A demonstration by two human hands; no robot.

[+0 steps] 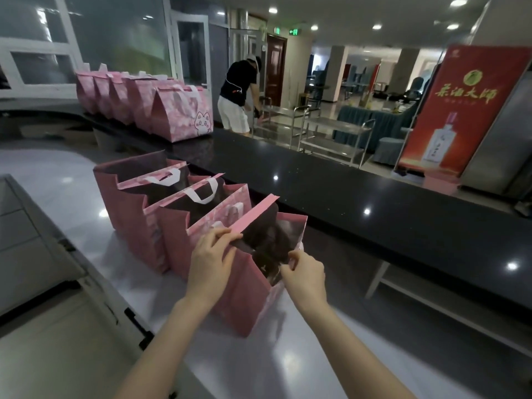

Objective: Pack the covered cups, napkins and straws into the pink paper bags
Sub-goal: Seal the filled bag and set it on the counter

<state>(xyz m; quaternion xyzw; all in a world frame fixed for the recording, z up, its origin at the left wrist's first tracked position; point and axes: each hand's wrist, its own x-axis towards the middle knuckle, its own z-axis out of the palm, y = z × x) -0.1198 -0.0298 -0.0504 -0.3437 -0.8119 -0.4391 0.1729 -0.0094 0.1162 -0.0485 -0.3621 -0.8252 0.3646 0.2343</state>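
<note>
Three open pink paper bags stand in a row on the grey worktop (302,355). The nearest pink bag (244,295) is held open by both hands: my left hand (211,259) pinches its left top rim, and my right hand (305,273) pinches its right rim. Its inside is dark, and I cannot make out what lies in it. Behind it stand the middle bag (184,234) and the far bag (121,197), each with white handles showing. No cups, napkins or straws are visible.
A row of several closed pink bags (184,116), one with a cat print, stands on the raised black counter (359,197) at the back left. Beyond the counter a person (239,96) bends over metal trolleys (334,136). A red banner (457,110) stands at the right.
</note>
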